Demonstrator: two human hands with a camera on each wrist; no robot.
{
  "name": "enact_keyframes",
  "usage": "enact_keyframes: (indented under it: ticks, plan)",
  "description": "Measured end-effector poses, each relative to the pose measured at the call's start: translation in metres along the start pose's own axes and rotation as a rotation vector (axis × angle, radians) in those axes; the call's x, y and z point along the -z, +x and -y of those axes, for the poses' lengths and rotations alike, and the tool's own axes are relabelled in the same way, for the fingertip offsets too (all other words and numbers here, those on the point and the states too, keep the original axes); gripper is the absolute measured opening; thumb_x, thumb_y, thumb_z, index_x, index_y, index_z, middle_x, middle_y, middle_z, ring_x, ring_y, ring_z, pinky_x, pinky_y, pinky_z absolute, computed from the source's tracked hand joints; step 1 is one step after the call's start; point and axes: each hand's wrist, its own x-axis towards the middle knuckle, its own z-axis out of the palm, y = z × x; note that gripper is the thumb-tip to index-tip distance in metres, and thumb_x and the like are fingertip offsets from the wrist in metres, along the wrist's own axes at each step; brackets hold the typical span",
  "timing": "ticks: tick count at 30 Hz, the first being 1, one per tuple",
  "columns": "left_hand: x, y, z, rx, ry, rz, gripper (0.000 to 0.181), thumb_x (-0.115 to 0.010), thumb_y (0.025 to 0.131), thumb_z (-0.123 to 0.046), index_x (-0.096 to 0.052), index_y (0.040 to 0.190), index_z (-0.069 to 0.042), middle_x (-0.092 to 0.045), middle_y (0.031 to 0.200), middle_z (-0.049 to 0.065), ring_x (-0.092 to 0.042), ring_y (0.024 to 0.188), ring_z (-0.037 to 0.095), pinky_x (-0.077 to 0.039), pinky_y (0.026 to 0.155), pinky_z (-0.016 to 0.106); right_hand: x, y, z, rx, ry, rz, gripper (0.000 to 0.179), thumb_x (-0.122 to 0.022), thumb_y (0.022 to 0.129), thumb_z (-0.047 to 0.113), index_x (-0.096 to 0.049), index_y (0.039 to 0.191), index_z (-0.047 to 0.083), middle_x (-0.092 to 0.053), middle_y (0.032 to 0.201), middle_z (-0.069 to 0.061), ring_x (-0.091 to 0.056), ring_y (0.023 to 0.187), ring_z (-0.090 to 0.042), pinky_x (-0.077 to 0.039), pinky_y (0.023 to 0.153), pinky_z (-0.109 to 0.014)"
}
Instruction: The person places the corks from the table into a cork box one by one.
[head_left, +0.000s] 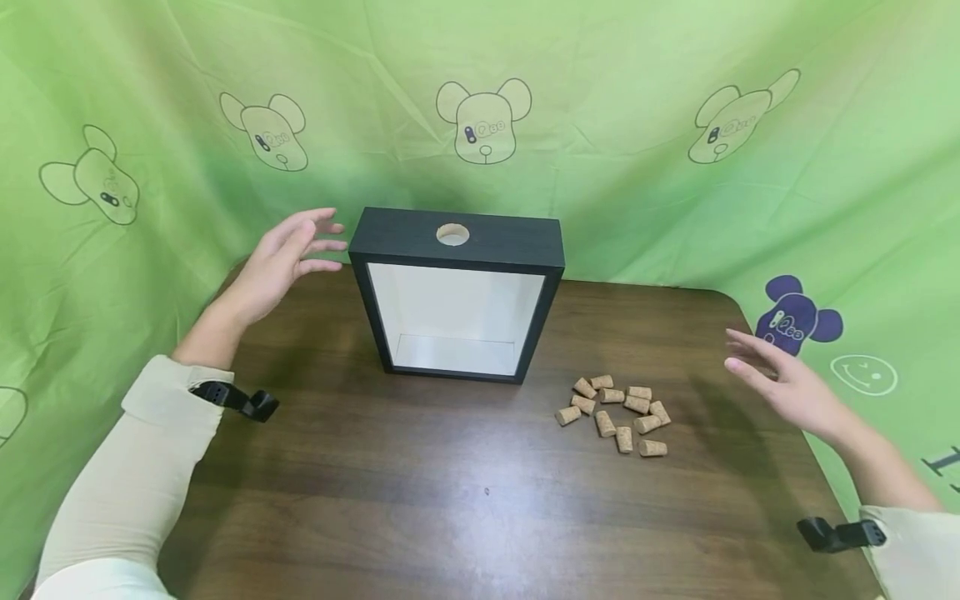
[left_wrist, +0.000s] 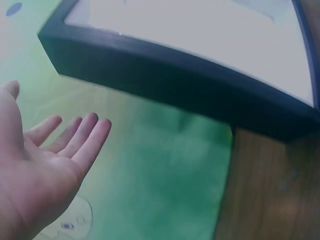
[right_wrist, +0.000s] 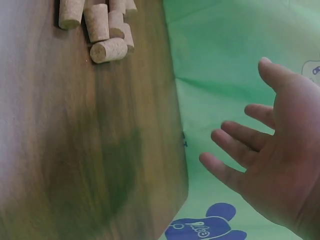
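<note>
1. Nearest the camera, my pale left sleeve (head_left: 112, 483) leads to my left hand (head_left: 273, 271); its fingers are spread apart, holding nothing, just beside the black shadow box (head_left: 510, 238) without touching it.
2. On my right hand (head_left: 795, 393), thumb and fingers also stand apart with nothing between them, by the right edge of the wooden table (head_left: 337, 508).
3. Left of those right fingers, and clear of them, about a dozen tapered corks (head_left: 605, 424) lie in a loose cluster.
4. Each cork should be very light and firm with slight give, dry enough not to slip. I'd pinch one across its middle between thumb and forefinger; it may roll, and nails could crumble it.
5. Standing upright to the right of my left fingertips, the shadow box looks stiff and smooth. I'd steady it by its black side walls, keeping off the front in case that is a fragile pane.
6. Whether the front is glazed, I cannot tell. The box's back is hidden from me, and little shows through the round hole (head_left: 453, 235) on top. The left wrist view cuts the box off; the right wrist view crops the corks at its upper edge.
</note>
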Motion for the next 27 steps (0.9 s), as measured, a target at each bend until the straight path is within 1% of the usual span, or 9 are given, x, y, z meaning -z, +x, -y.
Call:
enact_keyframes:
  ticks: [1, 3, 4, 5, 9, 16, 19, 24, 27]
  plan:
    - [-0.002, 0.001, -0.003, 0.009, -0.031, 0.001, 0.056, -0.041, 0.111, -0.034, -0.035, 0.154, 0.002, -0.041, 0.149, 0.028, -0.057, 0.123, 0.021, -0.053, 0.094, 0.025, -0.001, -0.001, 0.000, 0.008, 0.018, -0.003, 0.055, -0.057, 0.105, 0.011, -0.036, 0.153, -0.006, -0.060, 0.131, 0.011, -0.043, 0.105, 0.024, -0.035, 0.083, 0.000]
    - [-0.006, 0.004, -0.010, 0.034, -0.080, 0.001, 0.055, -0.045, 0.110, -0.031, -0.036, 0.154, 0.001, -0.041, 0.149, 0.026, -0.055, 0.124, 0.021, -0.053, 0.094, 0.026, -0.004, -0.003, -0.001, 0.019, 0.047, -0.006, 0.054, -0.059, 0.103, 0.008, -0.038, 0.150, -0.008, -0.053, 0.122, 0.032, -0.048, 0.103, 0.024, -0.038, 0.084, -0.001]
    - [-0.009, 0.005, -0.013, 0.048, -0.100, -0.001, 0.055, -0.047, 0.110, -0.030, -0.036, 0.154, 0.001, -0.041, 0.149, 0.025, -0.053, 0.126, 0.023, -0.053, 0.095, 0.026, -0.006, -0.003, -0.001, 0.023, 0.061, -0.004, 0.054, -0.060, 0.102, 0.007, -0.039, 0.149, -0.010, -0.049, 0.119, 0.038, -0.050, 0.102, 0.023, -0.039, 0.084, -0.002]
    - [-0.011, 0.006, -0.017, 0.062, -0.118, -0.003, 0.054, -0.048, 0.109, -0.028, -0.036, 0.154, 0.001, -0.041, 0.149, 0.025, -0.051, 0.128, 0.025, -0.053, 0.095, 0.026, -0.007, -0.004, -0.001, 0.021, 0.075, -0.005, 0.053, -0.061, 0.102, 0.005, -0.040, 0.148, -0.010, -0.050, 0.117, 0.039, -0.051, 0.102, 0.021, -0.041, 0.083, -0.002]
    - [-0.020, 0.008, -0.029, 0.120, -0.140, -0.020, 0.055, -0.052, 0.108, -0.025, -0.037, 0.154, 0.000, -0.040, 0.151, 0.023, -0.043, 0.135, 0.031, -0.051, 0.097, 0.027, -0.015, -0.006, -0.001, 0.037, 0.121, 0.015, 0.055, -0.063, 0.099, 0.001, -0.040, 0.147, -0.011, -0.054, 0.118, 0.037, -0.056, 0.103, 0.016, -0.046, 0.082, -0.005]
    - [-0.032, 0.011, -0.034, 0.230, -0.089, -0.036, 0.055, -0.055, 0.106, -0.024, -0.039, 0.156, -0.007, -0.035, 0.157, 0.012, -0.040, 0.141, 0.026, -0.040, 0.112, 0.039, -0.040, -0.010, -0.003, 0.084, 0.184, 0.042, 0.057, -0.068, 0.094, -0.004, -0.045, 0.146, -0.008, -0.058, 0.120, 0.031, -0.062, 0.103, 0.007, -0.050, 0.082, -0.010]
    - [-0.034, 0.011, -0.032, 0.247, -0.092, -0.053, 0.056, -0.057, 0.105, -0.022, -0.039, 0.156, -0.008, -0.036, 0.155, 0.012, -0.038, 0.142, 0.024, -0.035, 0.116, 0.045, -0.050, -0.011, -0.005, 0.077, 0.192, 0.056, 0.056, -0.069, 0.094, -0.002, -0.045, 0.144, -0.011, -0.059, 0.120, 0.027, -0.062, 0.103, 0.006, -0.051, 0.082, -0.011]
    - [-0.033, 0.010, -0.031, 0.256, -0.105, -0.059, 0.058, -0.059, 0.104, -0.021, -0.039, 0.156, -0.006, -0.035, 0.157, 0.012, -0.033, 0.145, 0.024, -0.033, 0.117, 0.045, -0.061, -0.012, -0.009, 0.053, 0.194, 0.069, 0.051, -0.069, 0.094, -0.001, -0.048, 0.138, -0.015, -0.064, 0.120, 0.018, -0.063, 0.102, 0.005, -0.051, 0.081, -0.011]
    - [-0.033, 0.011, -0.032, 0.253, -0.131, -0.060, 0.058, -0.060, 0.103, -0.020, -0.040, 0.156, -0.006, -0.035, 0.157, 0.012, -0.035, 0.145, 0.025, -0.034, 0.117, 0.044, -0.066, -0.013, -0.010, 0.044, 0.191, 0.075, 0.049, -0.070, 0.094, -0.001, -0.051, 0.136, -0.015, -0.068, 0.118, 0.006, -0.064, 0.099, 0.005, -0.052, 0.078, -0.012]
